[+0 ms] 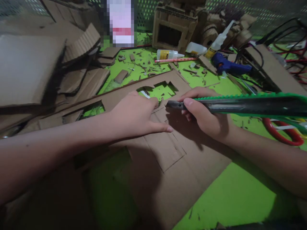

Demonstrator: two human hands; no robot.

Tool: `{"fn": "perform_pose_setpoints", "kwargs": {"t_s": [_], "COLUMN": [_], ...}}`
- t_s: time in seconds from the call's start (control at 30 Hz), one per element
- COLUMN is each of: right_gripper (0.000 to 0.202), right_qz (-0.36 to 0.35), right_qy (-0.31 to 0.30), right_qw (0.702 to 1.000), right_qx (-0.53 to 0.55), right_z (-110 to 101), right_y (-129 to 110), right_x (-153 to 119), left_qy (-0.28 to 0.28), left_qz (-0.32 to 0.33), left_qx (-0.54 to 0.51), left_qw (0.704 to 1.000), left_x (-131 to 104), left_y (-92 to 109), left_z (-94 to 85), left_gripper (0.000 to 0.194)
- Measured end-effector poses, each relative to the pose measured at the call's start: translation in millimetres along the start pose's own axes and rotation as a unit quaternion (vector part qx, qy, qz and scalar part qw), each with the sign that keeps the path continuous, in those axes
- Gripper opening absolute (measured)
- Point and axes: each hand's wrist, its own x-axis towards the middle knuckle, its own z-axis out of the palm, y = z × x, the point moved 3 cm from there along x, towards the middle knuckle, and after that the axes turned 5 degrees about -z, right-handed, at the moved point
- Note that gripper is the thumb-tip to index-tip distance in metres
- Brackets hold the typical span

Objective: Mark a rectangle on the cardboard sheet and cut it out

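Observation:
A large cardboard sheet (203, 159) lies on the green table, with cut-out openings near its far edge and a pencilled rectangle in its middle. My left hand (134, 111) lies on the sheet beside a jagged opening, its thumb stretched out to the right and its other fingers partly bent. In my right hand (203, 118) is a green and black utility knife (240, 106), held near its front. The knife's tip points left, at the sheet close to the upper end of the drawn lines, but whether it touches cannot be made out.
Cardboard pieces (26, 70) are stacked at the left. Behind lie small glue bottles (165, 54), a pink pencil (176, 59), a blue glue gun (230, 65) and a cardboard box (171, 30). Red-handled scissors (283, 131) and cables are at the right. Scraps litter the green table (249, 191).

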Motion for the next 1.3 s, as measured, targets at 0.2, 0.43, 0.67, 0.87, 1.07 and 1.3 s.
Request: {"fn": "perform_pose_setpoints", "kwargs": {"t_s": [0.2,0.43,0.67,0.87,1.07,1.3], "right_gripper": [0.029,0.03,0.029,0.028,0.023,0.026], "right_qz": [-0.043,-0.04,-0.007,-0.044,-0.057,-0.075], "right_qy": [0.001,0.001,0.042,0.012,0.049,0.015], "right_qw": [0.996,0.996,0.998,0.995,0.995,0.995], "right_qx": [-0.079,-0.086,-0.049,-0.092,-0.067,-0.057], "right_z": [8.2,13.2,13.2,14.2,12.3,14.7], "right_y": [-12.7,-10.6,-7.3,-9.0,-5.2,-8.6], "right_x": [1.7,0.5,-3.9,1.4,-1.5,3.8], "left_qy": [-0.005,-0.009,-0.011,0.005,0.01,0.019], "left_qz": [-0.011,-0.016,-0.015,-0.01,-0.014,-0.013], "left_qx": [-0.004,-0.018,-0.022,-0.023,-0.019,-0.025], "left_qw": [1.0,1.0,1.0,1.0,1.0,0.999], "left_x": [-0.2,1.0,1.7,0.6,1.1,1.9], "left_y": [0.5,0.3,0.7,-0.5,-0.7,-0.1], "left_z": [-4.0,-2.1,-3.0,-1.8,-0.6,1.0], "left_gripper": [0.089,0.086,0.082,0.083,0.076,0.076]}}
